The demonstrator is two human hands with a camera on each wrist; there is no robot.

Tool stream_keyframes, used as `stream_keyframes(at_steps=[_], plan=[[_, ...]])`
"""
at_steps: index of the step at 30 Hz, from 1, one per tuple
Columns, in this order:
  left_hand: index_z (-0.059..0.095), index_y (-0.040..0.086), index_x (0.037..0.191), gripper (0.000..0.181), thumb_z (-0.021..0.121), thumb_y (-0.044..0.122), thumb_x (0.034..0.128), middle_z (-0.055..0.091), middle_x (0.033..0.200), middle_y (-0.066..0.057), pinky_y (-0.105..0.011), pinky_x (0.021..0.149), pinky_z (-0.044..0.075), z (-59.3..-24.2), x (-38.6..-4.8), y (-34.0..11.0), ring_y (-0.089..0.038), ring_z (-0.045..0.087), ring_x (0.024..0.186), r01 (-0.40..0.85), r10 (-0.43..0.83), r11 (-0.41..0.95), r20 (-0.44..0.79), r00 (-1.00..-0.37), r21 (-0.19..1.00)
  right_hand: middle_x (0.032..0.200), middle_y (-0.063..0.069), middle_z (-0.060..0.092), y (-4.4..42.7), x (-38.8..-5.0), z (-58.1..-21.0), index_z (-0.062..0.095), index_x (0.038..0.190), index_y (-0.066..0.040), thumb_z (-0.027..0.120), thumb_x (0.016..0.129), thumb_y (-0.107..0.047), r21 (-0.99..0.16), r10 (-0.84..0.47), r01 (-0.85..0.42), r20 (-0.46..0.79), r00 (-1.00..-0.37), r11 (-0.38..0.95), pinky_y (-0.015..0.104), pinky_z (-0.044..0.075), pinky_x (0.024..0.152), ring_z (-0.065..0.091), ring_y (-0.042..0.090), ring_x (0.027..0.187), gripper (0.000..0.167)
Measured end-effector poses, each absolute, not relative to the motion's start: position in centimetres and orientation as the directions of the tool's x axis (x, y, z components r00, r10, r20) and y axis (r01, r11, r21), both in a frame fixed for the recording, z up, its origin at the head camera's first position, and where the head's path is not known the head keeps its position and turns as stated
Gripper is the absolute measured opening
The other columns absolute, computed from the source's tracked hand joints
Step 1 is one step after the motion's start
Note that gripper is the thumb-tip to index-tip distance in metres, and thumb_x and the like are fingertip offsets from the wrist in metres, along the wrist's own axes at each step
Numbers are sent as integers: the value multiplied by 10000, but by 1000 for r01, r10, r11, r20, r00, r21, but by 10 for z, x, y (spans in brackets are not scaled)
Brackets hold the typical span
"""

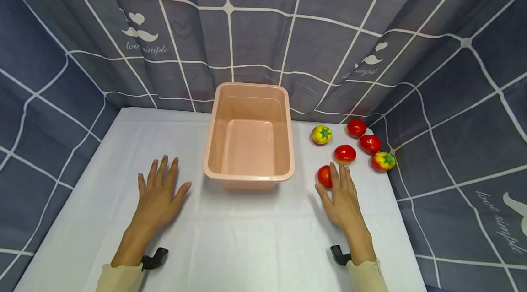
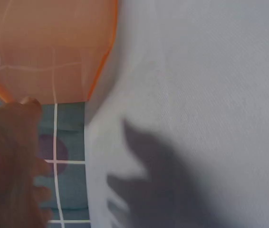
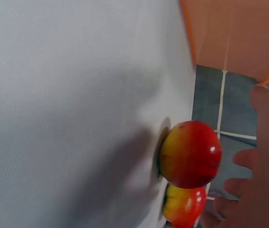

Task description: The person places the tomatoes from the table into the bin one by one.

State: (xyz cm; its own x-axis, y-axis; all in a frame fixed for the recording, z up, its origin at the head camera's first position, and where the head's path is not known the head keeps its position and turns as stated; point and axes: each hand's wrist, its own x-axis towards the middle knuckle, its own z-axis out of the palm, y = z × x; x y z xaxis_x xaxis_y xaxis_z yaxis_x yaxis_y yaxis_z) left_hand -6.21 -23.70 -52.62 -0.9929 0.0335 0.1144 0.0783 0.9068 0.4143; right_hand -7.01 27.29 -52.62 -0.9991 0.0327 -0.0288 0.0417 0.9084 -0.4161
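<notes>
A peach-coloured plastic basin (image 1: 249,145) stands at the middle back of the white-covered table. My left hand (image 1: 158,200) hovers left of the basin with fingers spread, holding nothing; its shadow falls on the cloth in the left wrist view. On the right, my right hand (image 1: 341,200) has its fingers extended beside a red tomato (image 1: 324,176), partly covering it from above. The right wrist view shows a gap between the fingers and that tomato (image 3: 190,154). Behind it lie another red tomato (image 1: 345,154) and a yellow-green tomato (image 1: 321,135) with a green star-shaped top.
More tomatoes sit near the right table edge: two red ones (image 1: 356,128), (image 1: 369,143) and a red-yellow one (image 1: 383,162). Grey curtains (image 1: 255,40) with white grid lines enclose the back and sides of the white table (image 1: 230,246).
</notes>
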Motion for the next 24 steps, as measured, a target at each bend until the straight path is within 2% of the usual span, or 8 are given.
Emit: stream_keyframes(at_steps=[5, 7, 9, 11, 13, 14, 18, 24], plan=[[252, 194, 1730, 726, 576, 396, 1112, 258, 1767, -240, -814, 1240, 205, -519, -67, -231, -520, 218, 1625, 174, 81, 771, 177, -981, 612, 1807, 178, 140, 274, -75, -527, 134, 1752, -207, 735, 999, -449, -468, 36, 7, 53, -998, 884, 769, 252, 1279, 142, 454, 1648, 993], [261, 227, 1727, 671, 555, 334, 1133, 301, 1749, -218, -751, 1237, 292, -515, -70, -227, -502, 280, 1605, 191, 84, 679, 183, -980, 709, 1795, 168, 177, 273, -78, -527, 166, 1746, -207, 765, 983, -415, -496, 43, -3, 81, -996, 868, 766, 289, 1264, 176, 440, 1625, 992], [288, 228, 1715, 615, 525, 267, 1149, 357, 1726, -184, -547, 1270, 406, -512, -73, -223, -454, 355, 1582, 203, 82, 585, 191, -978, 785, 1780, 166, 218, 273, -81, -529, 204, 1738, -198, 782, 975, -385, -519, 52, -9, 103, -993, 855, 757, 332, 1248, 209, 432, 1606, 975], [329, 223, 1698, 572, 503, 193, 1154, 417, 1697, -144, -306, 1228, 473, -509, -75, -217, -363, 435, 1557, 222, 80, 484, 210, -974, 847, 1759, 170, 255, 273, -84, -531, 250, 1721, -170, 784, 979, -352, -544, 62, -13, 119, -991, 839, 741, 353, 1243, 239, 431, 1589, 932], [354, 206, 1685, 549, 481, 135, 1155, 456, 1674, -119, -125, 1149, 473, -507, -77, -211, -234, 492, 1528, 247, 86, 382, 231, -969, 890, 1742, 179, 281, 274, -86, -533, 285, 1704, -146, 789, 978, -318, -561, 78, -5, 124, -989, 828, 732, 384, 1229, 265, 436, 1572, 901], [363, 201, 1681, 546, 473, 114, 1154, 471, 1663, -109, -79, 1122, 460, -505, -78, -208, -180, 513, 1509, 257, 91, 333, 240, -967, 907, 1736, 185, 286, 274, -87, -534, 294, 1698, -133, 790, 977, -300, -567, 83, 0, 122, -989, 824, 732, 396, 1221, 276, 440, 1563, 891], [341, 199, 1689, 570, 450, 58, 1148, 474, 1650, -123, -160, 1098, 545, -498, -79, -196, -46, 536, 1463, 276, 108, 179, 259, -960, 945, 1727, 200, 282, 275, -89, -537, 293, 1692, -109, 788, 980, -278, -574, 82, 14, 94, -992, 819, 723, 423, 1207, 303, 451, 1548, 884], [285, 190, 1711, 647, 460, -11, 1122, 409, 1685, -206, -186, 1056, 583, -491, -78, -184, -53, 518, 1471, 277, 123, 83, 266, -956, 957, 1726, 196, 284, 276, -92, -542, 287, 1697, -119, 782, 987, -292, -582, 85, 21, 83, -993, 813, 717, 431, 1206, 325, 442, 1537, 883]])
